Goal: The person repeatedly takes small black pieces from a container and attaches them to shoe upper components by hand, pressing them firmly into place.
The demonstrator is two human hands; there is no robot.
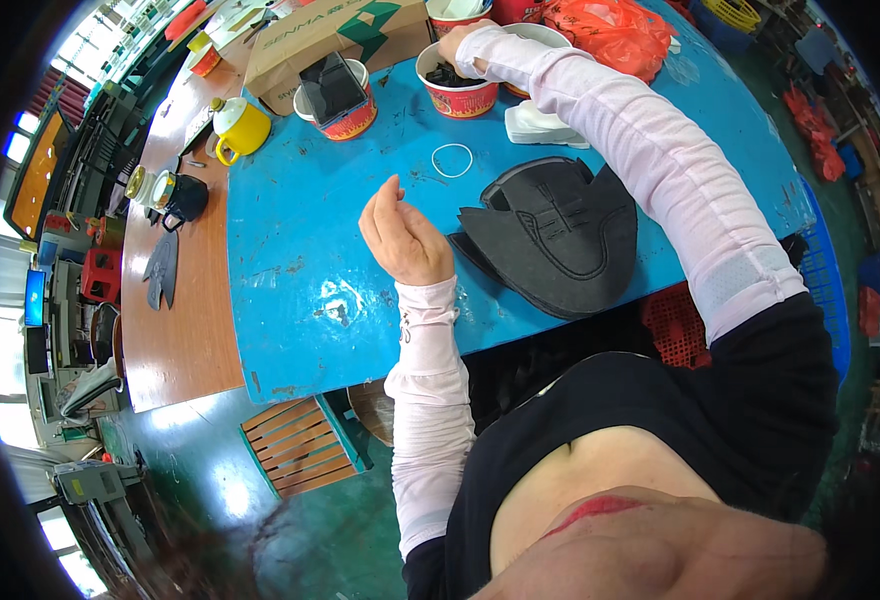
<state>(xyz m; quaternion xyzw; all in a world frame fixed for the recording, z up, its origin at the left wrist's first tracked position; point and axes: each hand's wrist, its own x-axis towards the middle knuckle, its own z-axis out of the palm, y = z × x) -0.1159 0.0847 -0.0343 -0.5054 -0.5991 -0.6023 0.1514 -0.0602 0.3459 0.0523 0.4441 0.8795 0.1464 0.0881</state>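
Black cloth of the person's shirt (640, 410) is filling the nearest space, with two pale sleeves reaching out over a blue tabletop (310, 280). Dark shoe pieces (570, 240) are lying in a stack near the table's front edge, sitting between the two arms: just to the right of the left hand (405, 235) and well below the right hand (458, 43). Whether they are touching the left wrist, I cannot tell. That left hand is hovering released, its fingers curling loosely. Farther off, the right hand is dipping into a red-and-white tub (460, 100) that is holding small black pieces (445, 76); its fingertips are hiding, so I cannot tell whether it is grasping any. Between the hands, a thin white ring (452, 145) is lying flat. White pads (540, 125) are resting beside the tub, and a phone (333, 88) is leaning on another tub (350, 124) to the left.
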